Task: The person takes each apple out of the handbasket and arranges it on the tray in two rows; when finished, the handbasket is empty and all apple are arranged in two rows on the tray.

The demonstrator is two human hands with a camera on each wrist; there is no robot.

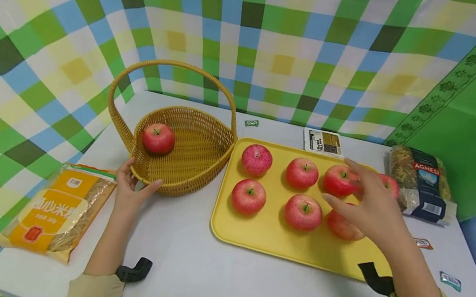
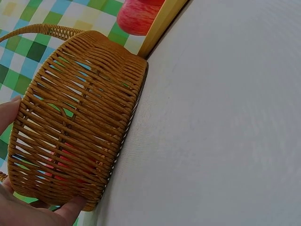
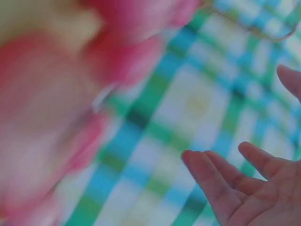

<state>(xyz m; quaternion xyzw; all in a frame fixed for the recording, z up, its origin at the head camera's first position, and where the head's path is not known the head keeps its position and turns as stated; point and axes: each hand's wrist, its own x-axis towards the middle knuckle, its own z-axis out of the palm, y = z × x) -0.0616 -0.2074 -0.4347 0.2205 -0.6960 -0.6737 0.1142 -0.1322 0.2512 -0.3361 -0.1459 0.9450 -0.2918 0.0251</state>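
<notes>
White table [image 1: 220, 286]: left hand [image 1: 131, 187] fingers grasping the basket [image 1: 183, 151] wall; right hand [image 1: 370, 203] fingers released above tray [image 1: 263, 232] apples.

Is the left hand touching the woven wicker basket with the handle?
Touching. In the left wrist view the left hand has thumb and fingers against the woven wicker basket wall.

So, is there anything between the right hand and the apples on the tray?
Nothing visible. The right hand hovers open just above the apples on the yellow tray, with no object between them.
</notes>
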